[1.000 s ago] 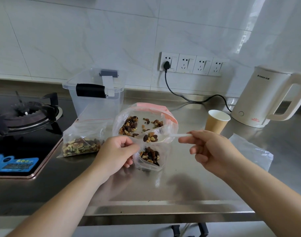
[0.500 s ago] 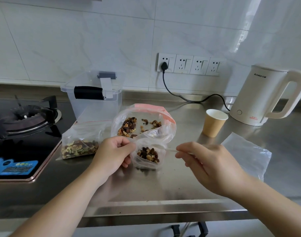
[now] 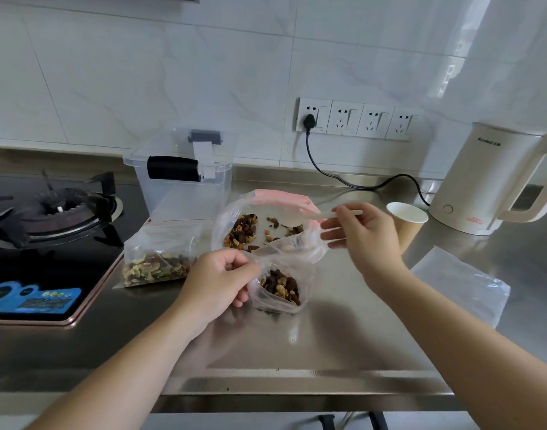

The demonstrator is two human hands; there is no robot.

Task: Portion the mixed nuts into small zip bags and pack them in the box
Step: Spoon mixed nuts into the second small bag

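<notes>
At far left, a stove (image 3: 48, 218) set in the counter (image 3: 343, 342). Just right of it, 1 filled bag (image 3: 160, 259) lying flat on the steel, in front of the clear box (image 3: 182, 178), which stands at the back with lid on. Well apart from the box, nearer the front edge, the small bag (image 3: 280, 287), partly filled with nuts (image 3: 281, 287). Probably very light and limp: thin film, slippery, no stiffness of its own, so likely to fold and spill if released. Best taken at the rim near the zip, as done now, not at the belly.

Left hand (image 3: 217, 282): fingers curled, pinching the left rim of the small bag to keep the mouth open; forearm coming up from the lower left, wrist low near the counter.

Behind and touching it, the big bag (image 3: 244, 212) with pink zip, mouth wide, loose nuts inside. Also soft; a scoop pushed too hard may drag it.

Right hand (image 3: 359, 240): raised above the counter, thumb and fingers pinching the handle of a white spoon (image 3: 325, 215), bowl end reaching into the big bag, seemingly to scoop; remaining fingers stretched loosely toward the bag.

Further right, a paper cup (image 3: 407, 225), 1 empty bag (image 3: 461, 283) lying flat, and a kettle (image 3: 495, 181).
</notes>
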